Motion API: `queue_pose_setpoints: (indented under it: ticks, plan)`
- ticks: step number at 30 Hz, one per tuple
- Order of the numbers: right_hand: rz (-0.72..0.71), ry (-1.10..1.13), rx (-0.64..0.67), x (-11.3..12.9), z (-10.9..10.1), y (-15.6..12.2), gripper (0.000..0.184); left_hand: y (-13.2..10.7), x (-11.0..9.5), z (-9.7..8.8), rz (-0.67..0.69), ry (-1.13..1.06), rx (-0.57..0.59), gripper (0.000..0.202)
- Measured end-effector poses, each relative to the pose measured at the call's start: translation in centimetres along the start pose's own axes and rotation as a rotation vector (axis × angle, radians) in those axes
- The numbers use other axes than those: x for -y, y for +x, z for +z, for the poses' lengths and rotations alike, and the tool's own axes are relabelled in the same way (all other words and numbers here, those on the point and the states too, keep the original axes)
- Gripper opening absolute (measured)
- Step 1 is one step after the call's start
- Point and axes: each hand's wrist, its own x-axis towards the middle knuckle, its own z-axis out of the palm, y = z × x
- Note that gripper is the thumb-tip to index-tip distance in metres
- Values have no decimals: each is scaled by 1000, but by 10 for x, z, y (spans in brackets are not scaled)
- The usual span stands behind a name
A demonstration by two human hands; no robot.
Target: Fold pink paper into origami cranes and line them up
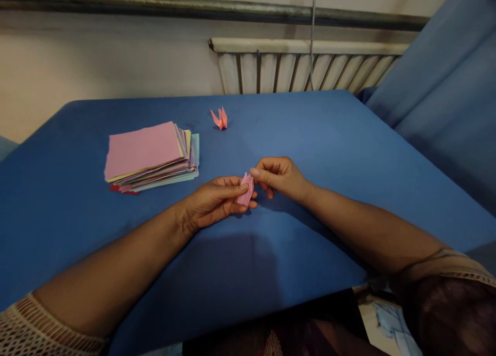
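Looks like home room, exact kind unclear: pale radiator (306,47) and long pipe (174,9) along far wall (135,56), blue curtain (442,82) at right, blue counter (310,134) near.

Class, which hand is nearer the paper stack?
Left. The left hand is off the near right corner of the paper stack; the right hand is farther right.

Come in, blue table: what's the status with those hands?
Left hand holding folded pink paper. Right hand at its upper edge. Paper stack and small folded figure sit apart from both hands.
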Motion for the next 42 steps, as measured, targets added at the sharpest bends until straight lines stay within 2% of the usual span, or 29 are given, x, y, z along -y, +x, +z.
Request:
queue_pose_setpoints:
  ticks: [7,13,19,23,26,30,36,42]
  plan:
    - [-1,-47,-10,-4,3,3,35,0,-1,1,-15,51,-2,9]
    - [16,-78,-36,-3,4,2,45,1,1,1,3,62,-7,15]
    - [68,-70,-22,-9,2,4,40,3,4,6,72,89,-118,11]
    - [39,-135,-114,-11,5,4,32,5,9,11,162,136,-213,16]
    - [50,-177,-157,-11,9,1,33,7,12,12,251,135,-269,18]
    - [70,-190,-120,-14,12,0,36,8,13,12,305,100,-322,19]
    - [67,-224,-77,-20,9,0,26,8,11,9,304,75,-284,16]
    - [27,-246,-77,-16,9,-3,33,5,10,10,293,45,-258,15]
